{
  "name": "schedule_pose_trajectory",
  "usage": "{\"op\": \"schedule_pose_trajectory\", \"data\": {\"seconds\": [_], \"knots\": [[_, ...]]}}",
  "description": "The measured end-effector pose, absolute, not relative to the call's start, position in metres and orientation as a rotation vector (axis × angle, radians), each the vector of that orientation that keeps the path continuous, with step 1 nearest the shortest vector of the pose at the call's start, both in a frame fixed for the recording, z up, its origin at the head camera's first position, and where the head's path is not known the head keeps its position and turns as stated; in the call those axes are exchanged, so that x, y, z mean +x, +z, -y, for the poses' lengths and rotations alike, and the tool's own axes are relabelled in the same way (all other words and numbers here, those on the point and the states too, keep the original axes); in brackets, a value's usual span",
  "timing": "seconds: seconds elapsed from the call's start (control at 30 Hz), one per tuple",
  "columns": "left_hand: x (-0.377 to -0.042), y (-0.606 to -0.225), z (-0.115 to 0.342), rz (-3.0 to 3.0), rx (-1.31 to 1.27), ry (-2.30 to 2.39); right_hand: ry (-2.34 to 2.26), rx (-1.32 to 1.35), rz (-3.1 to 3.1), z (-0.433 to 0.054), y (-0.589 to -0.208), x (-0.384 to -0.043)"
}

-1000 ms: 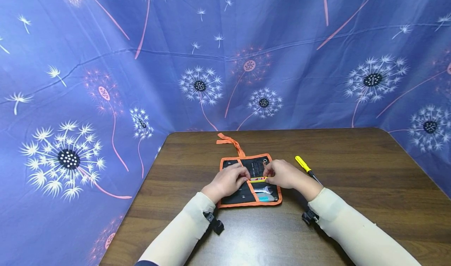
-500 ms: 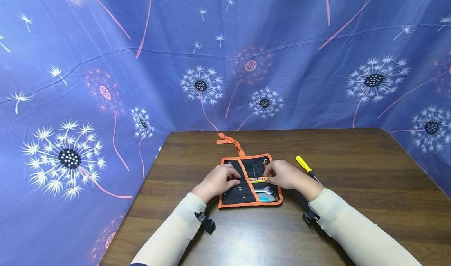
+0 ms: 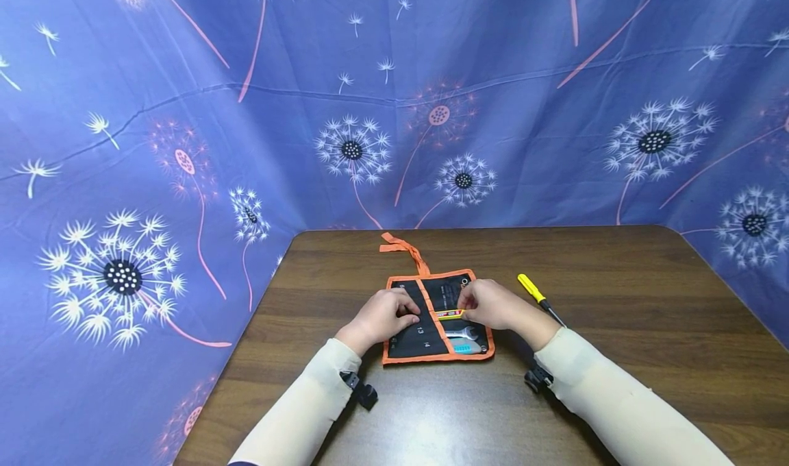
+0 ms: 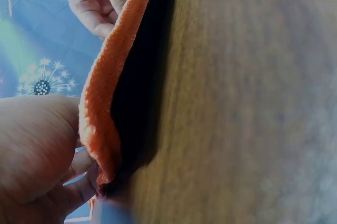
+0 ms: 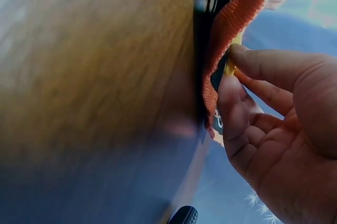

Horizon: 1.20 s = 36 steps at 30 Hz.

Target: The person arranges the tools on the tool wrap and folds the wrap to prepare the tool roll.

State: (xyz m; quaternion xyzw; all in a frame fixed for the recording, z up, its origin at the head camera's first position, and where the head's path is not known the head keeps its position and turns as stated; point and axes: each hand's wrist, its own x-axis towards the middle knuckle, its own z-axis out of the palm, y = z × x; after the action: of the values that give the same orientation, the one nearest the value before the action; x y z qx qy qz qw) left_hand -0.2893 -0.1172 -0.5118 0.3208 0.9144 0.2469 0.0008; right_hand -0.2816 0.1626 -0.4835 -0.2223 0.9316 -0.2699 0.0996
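Flanking one pouch [image 3: 425,336], two hands [image 3: 379,315].

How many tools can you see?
4. A yellow screwdriver lies on the table right of the pouch. In the pouch: a yellow tool, a wrench, a blue tool. Hands may hide more.

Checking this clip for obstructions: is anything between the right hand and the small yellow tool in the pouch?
Nothing visible. The right hand already pinches the yellow tool at its end, over the orange-trimmed pouch. The left hand rests on the pouch's left half, clear of it.
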Motion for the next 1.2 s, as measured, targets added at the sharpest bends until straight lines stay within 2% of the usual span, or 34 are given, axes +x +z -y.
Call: {"op": "schedule_pose_trajectory", "data": {"seconds": [1.2], "knots": [[-0.287,-0.511,0.114,-2.916,1.007,0.719,-0.732,-0.782,-2.73,-0.127,-0.485,-0.288]]}}
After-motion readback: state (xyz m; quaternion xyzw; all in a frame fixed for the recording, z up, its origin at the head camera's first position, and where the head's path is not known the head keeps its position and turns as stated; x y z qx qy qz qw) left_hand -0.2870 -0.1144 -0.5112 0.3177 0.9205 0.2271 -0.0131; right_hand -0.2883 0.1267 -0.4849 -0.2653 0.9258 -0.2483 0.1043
